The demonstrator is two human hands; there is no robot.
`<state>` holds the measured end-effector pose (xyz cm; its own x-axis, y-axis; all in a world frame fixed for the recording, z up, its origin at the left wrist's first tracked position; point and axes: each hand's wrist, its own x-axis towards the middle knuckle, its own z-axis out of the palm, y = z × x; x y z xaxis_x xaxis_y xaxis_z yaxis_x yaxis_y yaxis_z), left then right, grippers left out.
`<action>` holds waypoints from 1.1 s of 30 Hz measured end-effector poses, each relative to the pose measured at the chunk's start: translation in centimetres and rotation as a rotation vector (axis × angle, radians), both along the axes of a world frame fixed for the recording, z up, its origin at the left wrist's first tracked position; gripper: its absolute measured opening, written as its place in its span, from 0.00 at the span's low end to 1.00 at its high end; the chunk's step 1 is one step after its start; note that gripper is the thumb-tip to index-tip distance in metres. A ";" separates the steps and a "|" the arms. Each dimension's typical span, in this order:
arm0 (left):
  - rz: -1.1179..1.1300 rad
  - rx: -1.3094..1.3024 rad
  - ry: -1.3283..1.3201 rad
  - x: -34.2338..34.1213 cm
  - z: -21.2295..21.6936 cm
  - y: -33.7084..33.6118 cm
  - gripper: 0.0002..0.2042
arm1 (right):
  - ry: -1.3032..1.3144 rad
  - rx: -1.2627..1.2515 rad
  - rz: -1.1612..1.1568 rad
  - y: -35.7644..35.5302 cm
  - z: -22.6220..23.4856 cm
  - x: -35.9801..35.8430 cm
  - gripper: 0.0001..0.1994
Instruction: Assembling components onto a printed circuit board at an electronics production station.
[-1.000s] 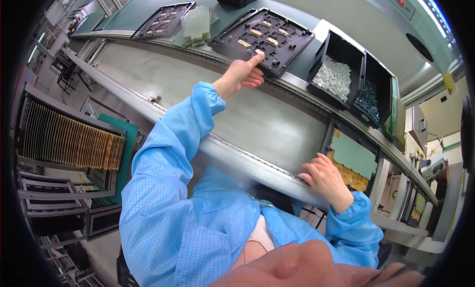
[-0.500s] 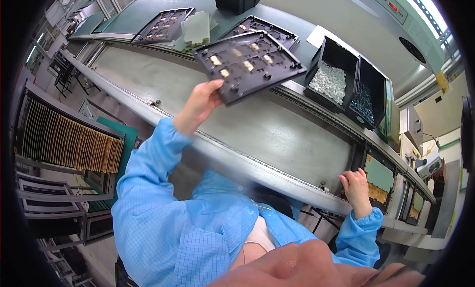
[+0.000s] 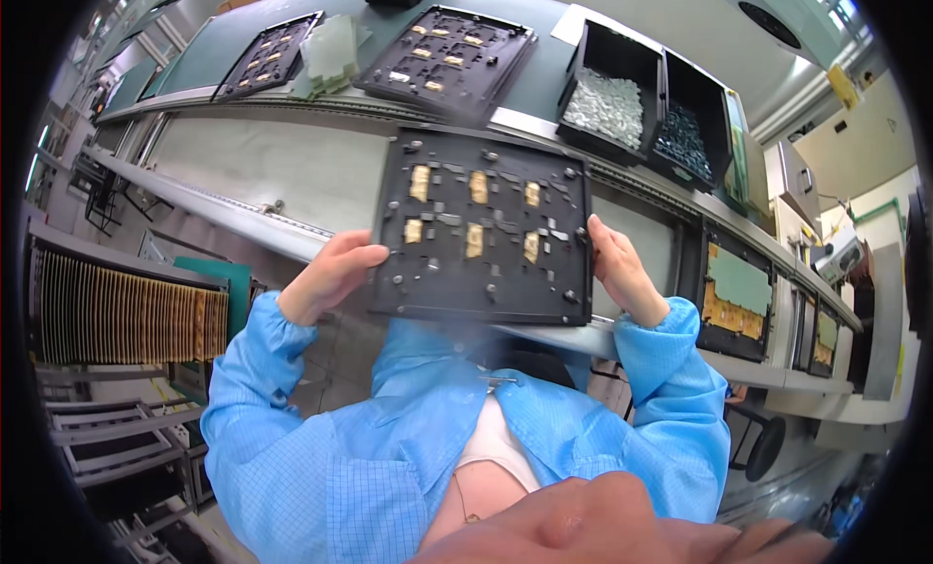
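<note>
A black pallet fixture (image 3: 449, 287) with gold-coloured openings and small dark clips is held up in front of me, over the near rail of the conveyor. My left hand (image 3: 337, 269) grips its left edge, thumb on top. On the opposite edge my right hand (image 3: 622, 268) has its fingers closed against the rim. The fingers under the pallet are hidden. Beyond it, a similar black pallet (image 3: 442, 54) lies on the green bench top.
Two black bins hold white pieces (image 3: 604, 107) and dark pieces (image 3: 683, 141) at the back right. Pale green sheets (image 3: 328, 54) and another pallet (image 3: 269, 59) lie back left. At right, a pallet with a green board (image 3: 739, 282) sits on the conveyor. A rack of boards (image 3: 126, 307) stands left.
The pallet has come down toward me from the bench and turned nearly square. My right hand has moved from the conveyor's right end to take its right edge.
</note>
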<state>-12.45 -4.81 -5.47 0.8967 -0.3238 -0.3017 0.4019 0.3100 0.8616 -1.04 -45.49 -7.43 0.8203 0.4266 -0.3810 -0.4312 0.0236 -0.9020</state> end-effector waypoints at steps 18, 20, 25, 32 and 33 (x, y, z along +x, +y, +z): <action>-0.365 0.020 0.249 10.6 -5.9 -5.1 0.12 | -0.052 -0.016 -0.399 -6.0 -5.7 -0.5 0.17; -0.368 0.042 0.241 10.9 -6.5 -4.9 0.12 | -0.084 -0.072 -0.378 -6.4 -6.0 -0.2 0.17; -0.287 0.904 -0.287 9.8 -3.5 -5.5 0.15 | -0.337 -0.461 -0.328 -8.6 -6.2 2.0 0.21; 1.104 2.091 -0.946 -1.3 5.7 3.9 0.21 | -0.772 -0.867 -0.286 -16.8 -1.9 3.6 0.21; 1.223 2.259 -0.879 -3.5 6.8 6.1 0.23 | -0.864 -0.901 -0.322 -16.7 -1.4 4.5 0.19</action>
